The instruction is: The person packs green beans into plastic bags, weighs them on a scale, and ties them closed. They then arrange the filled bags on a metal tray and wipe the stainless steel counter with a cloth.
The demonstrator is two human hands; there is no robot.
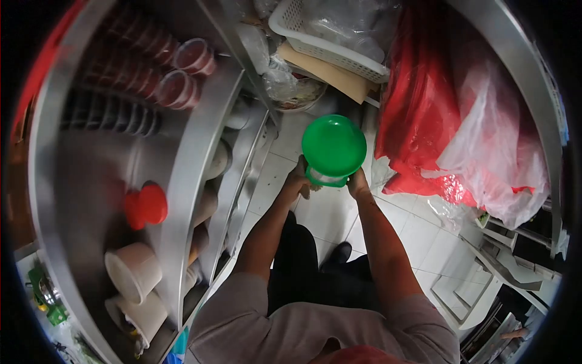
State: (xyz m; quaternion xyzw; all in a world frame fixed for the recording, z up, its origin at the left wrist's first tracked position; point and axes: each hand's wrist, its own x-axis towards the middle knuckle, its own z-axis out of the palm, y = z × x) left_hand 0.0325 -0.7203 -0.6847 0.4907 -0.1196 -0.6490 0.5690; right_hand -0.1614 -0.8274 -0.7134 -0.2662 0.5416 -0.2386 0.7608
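Note:
A green object with a round, shallow dish on top (334, 145) is held out in front of my body above the tiled floor. Below the dish shows a green base with a pale front part; it looks like a small scale. My left hand (295, 180) grips the left side of the base, with its fingertips partly under it. At the base's right side my right hand (358, 183) is closed on it, its fingers mostly hidden beneath. The dish holds nothing that I can see.
Metal shelving (197, 151) on the left bears stacked cups (194, 56), red lids (153, 203) and white tubs (134, 272). Red plastic bags (418, 103) hang at the right. A white basket (339, 48) stands ahead. White drawers or panels sit lower right.

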